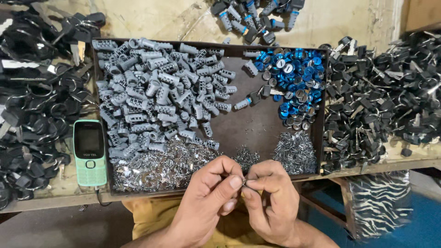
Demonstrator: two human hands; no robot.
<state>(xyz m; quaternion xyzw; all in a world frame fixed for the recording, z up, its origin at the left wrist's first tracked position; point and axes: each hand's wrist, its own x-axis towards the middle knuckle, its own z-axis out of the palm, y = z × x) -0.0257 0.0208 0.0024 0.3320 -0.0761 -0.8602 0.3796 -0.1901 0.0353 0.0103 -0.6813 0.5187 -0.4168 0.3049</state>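
Both hands, left and right, pinch one tiny metal part between fingertips, just over the tray's near rim. If either grip loosens, the part could well drop off the worktop edge, or vanish among the metal bits.

Left hand and right hand together, fingertips pinched, touching
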